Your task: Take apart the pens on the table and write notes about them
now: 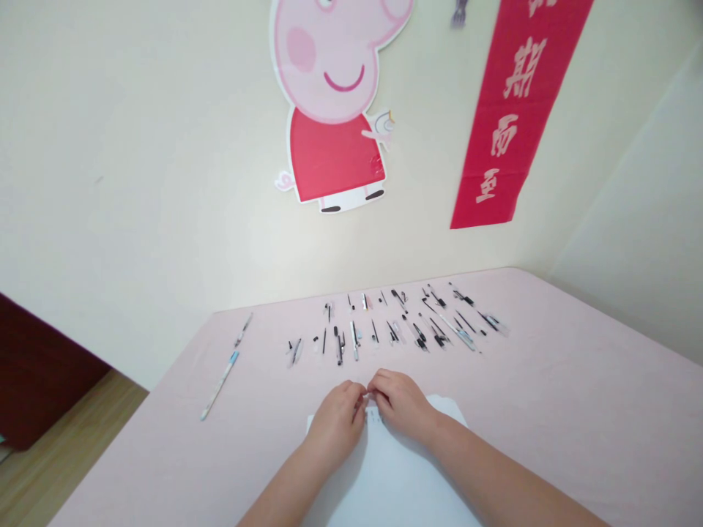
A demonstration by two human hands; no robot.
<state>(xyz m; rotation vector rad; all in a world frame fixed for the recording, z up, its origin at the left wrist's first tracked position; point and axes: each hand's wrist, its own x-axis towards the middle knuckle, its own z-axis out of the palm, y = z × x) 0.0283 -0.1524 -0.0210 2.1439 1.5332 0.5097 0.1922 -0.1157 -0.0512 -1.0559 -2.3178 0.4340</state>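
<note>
My left hand (341, 416) and my right hand (405, 404) meet fingertip to fingertip at the far edge of a white sheet of paper (392, 476). The fingers of both are pinched closed. Whatever sits between them is too small or too hidden to name. Small dark marks show on the sheet just below the fingertips. Beyond the hands lie two rows of pen parts, among them a dark pen barrel (337, 345), a thin black refill (374, 331) and a white and blue pen piece (464, 337).
On the left of the pink table (165, 439) lie a white pen with a blue end (220, 386) and a slim clear pen (243, 329). The wall behind carries a pink pig cutout (337, 154) and a red banner (505, 146).
</note>
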